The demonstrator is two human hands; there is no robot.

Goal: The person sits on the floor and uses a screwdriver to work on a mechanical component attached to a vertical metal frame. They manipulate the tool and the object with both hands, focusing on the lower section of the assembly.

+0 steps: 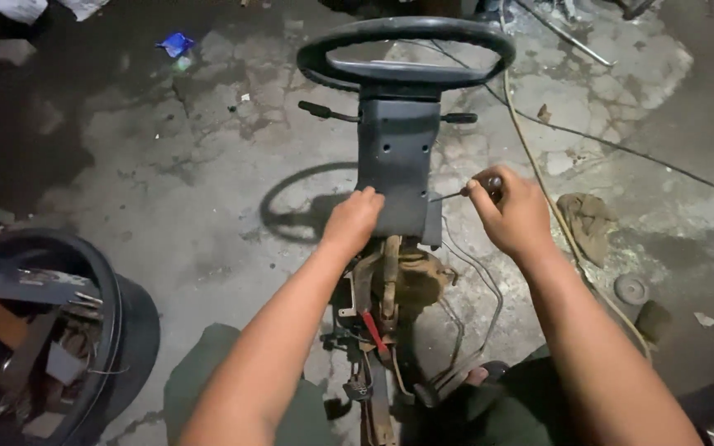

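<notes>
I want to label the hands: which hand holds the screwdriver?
The right hand grips the screwdriver, tip at the grey column cover. The left hand only rests on the cover, holding nothing.

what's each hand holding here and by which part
The right hand grips a screwdriver by its handle, tip at the steering column cover. The left hand rests on the cover's lower edge.
</notes>
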